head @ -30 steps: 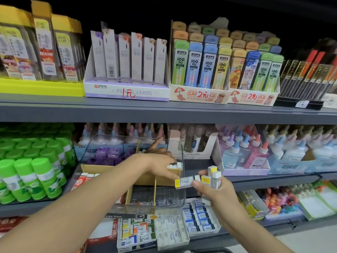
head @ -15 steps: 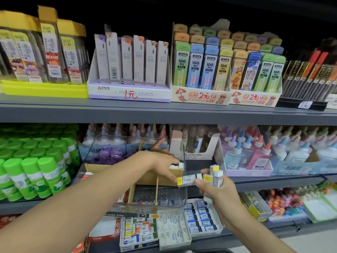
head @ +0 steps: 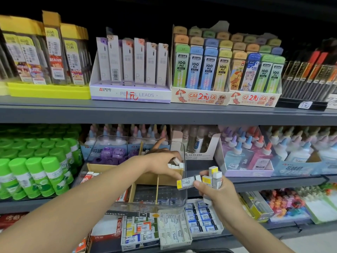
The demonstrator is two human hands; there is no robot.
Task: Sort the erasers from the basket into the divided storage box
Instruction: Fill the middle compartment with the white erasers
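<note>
Right hand (head: 211,190) grips several erasers (head: 212,178), one lying sideways with its yellow end toward the clear box (head: 127,203). Left hand (head: 162,163) reaches inside that box, its curled fingertips touching a white eraser (head: 176,161); the grip is hard to make out.

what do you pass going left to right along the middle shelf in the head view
green glue sticks → clear divided storage box with the left hand in it → right hand holding erasers → glue bottles
</note>
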